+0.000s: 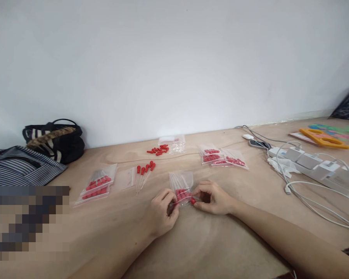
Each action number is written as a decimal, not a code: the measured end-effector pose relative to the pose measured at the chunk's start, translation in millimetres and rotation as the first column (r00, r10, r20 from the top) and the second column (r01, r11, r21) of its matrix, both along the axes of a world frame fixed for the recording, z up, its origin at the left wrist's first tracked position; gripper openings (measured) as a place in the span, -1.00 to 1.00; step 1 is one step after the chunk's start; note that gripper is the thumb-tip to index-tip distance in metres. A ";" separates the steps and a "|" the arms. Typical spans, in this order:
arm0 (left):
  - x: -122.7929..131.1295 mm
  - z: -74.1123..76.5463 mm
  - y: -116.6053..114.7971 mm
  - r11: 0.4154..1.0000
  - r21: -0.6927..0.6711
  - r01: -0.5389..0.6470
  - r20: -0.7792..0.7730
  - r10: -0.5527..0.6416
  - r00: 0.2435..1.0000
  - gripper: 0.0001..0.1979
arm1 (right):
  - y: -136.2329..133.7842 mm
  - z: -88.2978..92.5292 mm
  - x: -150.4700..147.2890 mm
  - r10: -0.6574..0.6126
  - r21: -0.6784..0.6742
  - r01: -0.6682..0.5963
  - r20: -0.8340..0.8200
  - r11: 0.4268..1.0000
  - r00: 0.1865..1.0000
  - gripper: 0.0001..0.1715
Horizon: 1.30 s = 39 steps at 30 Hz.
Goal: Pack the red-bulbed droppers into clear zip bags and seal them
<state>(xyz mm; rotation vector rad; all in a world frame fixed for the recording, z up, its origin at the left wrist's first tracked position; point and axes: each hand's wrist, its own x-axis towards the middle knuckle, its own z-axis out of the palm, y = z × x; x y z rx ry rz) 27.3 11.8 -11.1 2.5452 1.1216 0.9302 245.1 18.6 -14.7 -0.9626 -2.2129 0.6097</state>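
Note:
A clear zip bag (182, 182) with several red-bulbed droppers in it lies flat at the centre, its red-lined opening facing me. My left hand (163, 211) pinches the bag's left corner between thumb and fingers. At the right corner my right hand (211, 198) has thumb and fingertips closed, with a red bulb (193, 201) at the fingertips. Loose red-bulbed droppers (147, 168) lie up and to the left, beside a flat bag (123, 179) with no droppers in it. Filled bags (97, 185) overlap on the left; more filled bags (212, 156) lie at the back right.
Loose red bulbs (158, 150) and clear tubes (177, 147) lie near the wall. A black bag (56, 141) and a striped bag (20, 166) stand on the left. On the right are a power strip with chargers (322, 166), white cables and an orange frame (324, 138).

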 end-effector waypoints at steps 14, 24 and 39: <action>-3.4 -8.3 10.3 0.999 0.005 -0.045 0.007 0.045 0.999 -0.86 | -4.2 -4.3 -16.9 -0.191 -0.007 0.191 -0.024 0.982 0.981 -0.89; -1.7 -8.6 9.0 0.999 -0.016 -0.045 -0.026 0.045 0.999 -0.88 | 1.1 -11.7 -20.4 -0.263 0.316 0.212 0.128 0.925 0.956 -0.89; 0.4 -12.1 11.1 0.998 -0.035 -0.047 -0.002 0.047 0.999 -0.87 | 2.3 -11.5 -23.5 -0.319 0.141 0.306 0.076 0.941 0.945 -0.83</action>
